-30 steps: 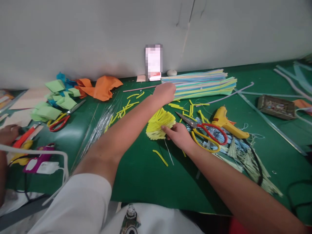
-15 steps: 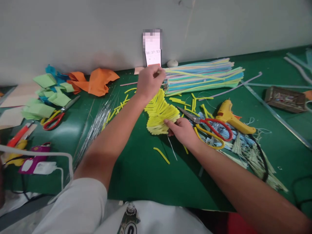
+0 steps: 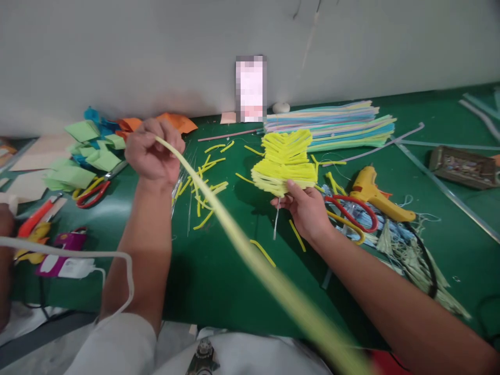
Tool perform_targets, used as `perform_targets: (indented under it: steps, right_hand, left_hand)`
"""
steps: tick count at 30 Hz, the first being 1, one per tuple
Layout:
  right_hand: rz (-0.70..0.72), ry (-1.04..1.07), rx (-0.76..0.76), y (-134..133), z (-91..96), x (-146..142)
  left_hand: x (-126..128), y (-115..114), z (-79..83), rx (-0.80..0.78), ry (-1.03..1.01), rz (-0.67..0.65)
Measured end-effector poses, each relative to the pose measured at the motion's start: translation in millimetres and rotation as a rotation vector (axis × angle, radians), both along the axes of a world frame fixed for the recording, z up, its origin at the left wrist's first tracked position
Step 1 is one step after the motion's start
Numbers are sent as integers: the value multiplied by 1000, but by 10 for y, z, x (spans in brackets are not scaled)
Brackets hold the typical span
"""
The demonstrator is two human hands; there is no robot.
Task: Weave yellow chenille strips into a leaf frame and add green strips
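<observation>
My left hand (image 3: 154, 153) is raised at the left, fingers closed on the end of a long pale-yellow pipe cleaner (image 3: 230, 229). The strip runs down to the lower right, its near end blurred. Over the middle of the table, my right hand (image 3: 307, 208) pinches the lower edge of a yellow pipe-cleaner piece (image 3: 287, 159), made of many short strips fanned along a centre line. A thin wire stem (image 3: 277, 221) hangs below it. Around it lie cut yellow pieces (image 3: 205, 177), one short piece (image 3: 263, 252) nearer me. Red-and-yellow-handled scissors (image 3: 351, 211) lie by my right hand, blades hidden.
Behind is a bundle of coloured pipe cleaners (image 3: 336, 125), near a phone (image 3: 251, 88) against the wall. A yellow glue gun (image 3: 378, 192) and tassels (image 3: 414, 260) lie right. At left are green paper pieces (image 3: 70, 174), other scissors (image 3: 94, 192) and a white cable (image 3: 78, 250).
My left hand has moved left, drawing out a long pale-yellow pipe cleaner. My right hand has shifted slightly, lifting the yellow piece rightward, and it now hides the scissors' blades.
</observation>
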State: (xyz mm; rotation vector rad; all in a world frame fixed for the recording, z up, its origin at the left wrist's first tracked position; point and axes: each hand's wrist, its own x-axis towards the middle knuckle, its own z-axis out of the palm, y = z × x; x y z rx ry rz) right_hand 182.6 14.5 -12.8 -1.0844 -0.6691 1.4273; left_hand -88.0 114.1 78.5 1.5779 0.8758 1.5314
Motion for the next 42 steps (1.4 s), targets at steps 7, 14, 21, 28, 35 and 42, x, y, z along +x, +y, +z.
perform_targets:
  steps: [7, 14, 21, 28, 35, 42]
  right_hand:
    - [-14, 52, 25, 2, -16, 17]
    - [-112, 40, 53, 20, -36, 35]
    - [-186, 48, 79, 46, -63, 46]
    - [-259, 14, 96, 59, -72, 49]
    - [-282, 46, 81, 52, -30, 25]
    - [-201, -47, 126, 41, -32, 5]
  left_hand:
    - [-102, 9, -130, -115, 372, 83]
    - [-223, -16, 61, -271, 1334, 201]
    - [783, -555, -264, 42, 1362, -302]
    - [1185, -721, -742, 369, 1407, -509]
    - [1083, -628, -705, 89, 1113, -319]
    - [1129, -639, -781, 208, 968, -200]
